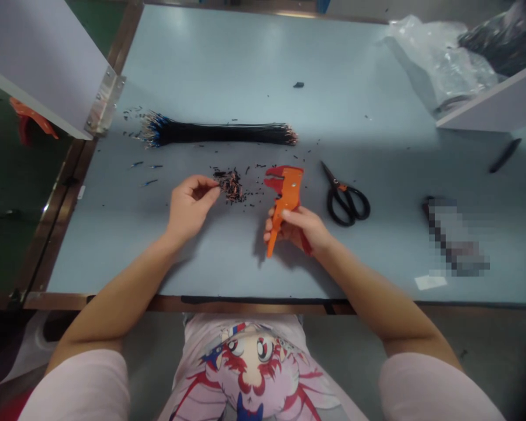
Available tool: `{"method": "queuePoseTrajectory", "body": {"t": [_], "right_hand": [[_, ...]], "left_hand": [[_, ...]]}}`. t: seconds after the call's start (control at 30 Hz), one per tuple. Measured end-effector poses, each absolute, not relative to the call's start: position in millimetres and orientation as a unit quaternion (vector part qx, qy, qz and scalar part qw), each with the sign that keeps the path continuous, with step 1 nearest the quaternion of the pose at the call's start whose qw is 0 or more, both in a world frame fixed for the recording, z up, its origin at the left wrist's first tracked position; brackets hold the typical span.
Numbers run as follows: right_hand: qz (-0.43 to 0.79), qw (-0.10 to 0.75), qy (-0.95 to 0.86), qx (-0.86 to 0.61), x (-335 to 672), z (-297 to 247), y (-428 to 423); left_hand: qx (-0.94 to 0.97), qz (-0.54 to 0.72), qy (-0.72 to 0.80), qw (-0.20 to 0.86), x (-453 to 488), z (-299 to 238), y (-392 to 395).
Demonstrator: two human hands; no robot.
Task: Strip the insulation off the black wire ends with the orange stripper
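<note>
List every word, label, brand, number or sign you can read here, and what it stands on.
No readable text anywhere.
Orange hand tool: any marking is too small to read.
White slip: any print is too blurred.
Pixelated object: surface obscured.

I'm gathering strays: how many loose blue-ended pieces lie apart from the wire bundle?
3, all below the wire bundle's blue end in the picture: a left piece, a right piece and a lower piece. Others may hide in the scrap pile.
</note>
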State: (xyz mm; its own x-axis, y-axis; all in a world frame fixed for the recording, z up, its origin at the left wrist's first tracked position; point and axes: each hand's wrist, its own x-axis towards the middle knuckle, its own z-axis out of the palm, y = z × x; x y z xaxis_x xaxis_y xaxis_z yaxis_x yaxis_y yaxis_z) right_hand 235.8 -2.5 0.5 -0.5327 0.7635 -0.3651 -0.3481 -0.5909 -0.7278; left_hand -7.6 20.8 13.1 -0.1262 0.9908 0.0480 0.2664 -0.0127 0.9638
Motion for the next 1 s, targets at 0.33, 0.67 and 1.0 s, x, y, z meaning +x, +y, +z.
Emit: {"method": "queuePoseTrajectory", "body": {"t": [0.33, 0.67, 1.0], "right_hand": [[0.817, 0.237, -0.378, -0.364, 222, 0, -23], [0.828, 0.244, -0.371, -0.343, 223, 3, -24], [0.817, 0.256, -0.410, -0.314, 224, 8, -26]], "left_hand": [[0.656, 0.452, 0.545, 0.262, 4, 11, 8], [0.718, 0.439, 0.501, 0.203, 9, 11, 4], [0.712, 0.456, 0.489, 0.214, 11, 15, 1]]}}
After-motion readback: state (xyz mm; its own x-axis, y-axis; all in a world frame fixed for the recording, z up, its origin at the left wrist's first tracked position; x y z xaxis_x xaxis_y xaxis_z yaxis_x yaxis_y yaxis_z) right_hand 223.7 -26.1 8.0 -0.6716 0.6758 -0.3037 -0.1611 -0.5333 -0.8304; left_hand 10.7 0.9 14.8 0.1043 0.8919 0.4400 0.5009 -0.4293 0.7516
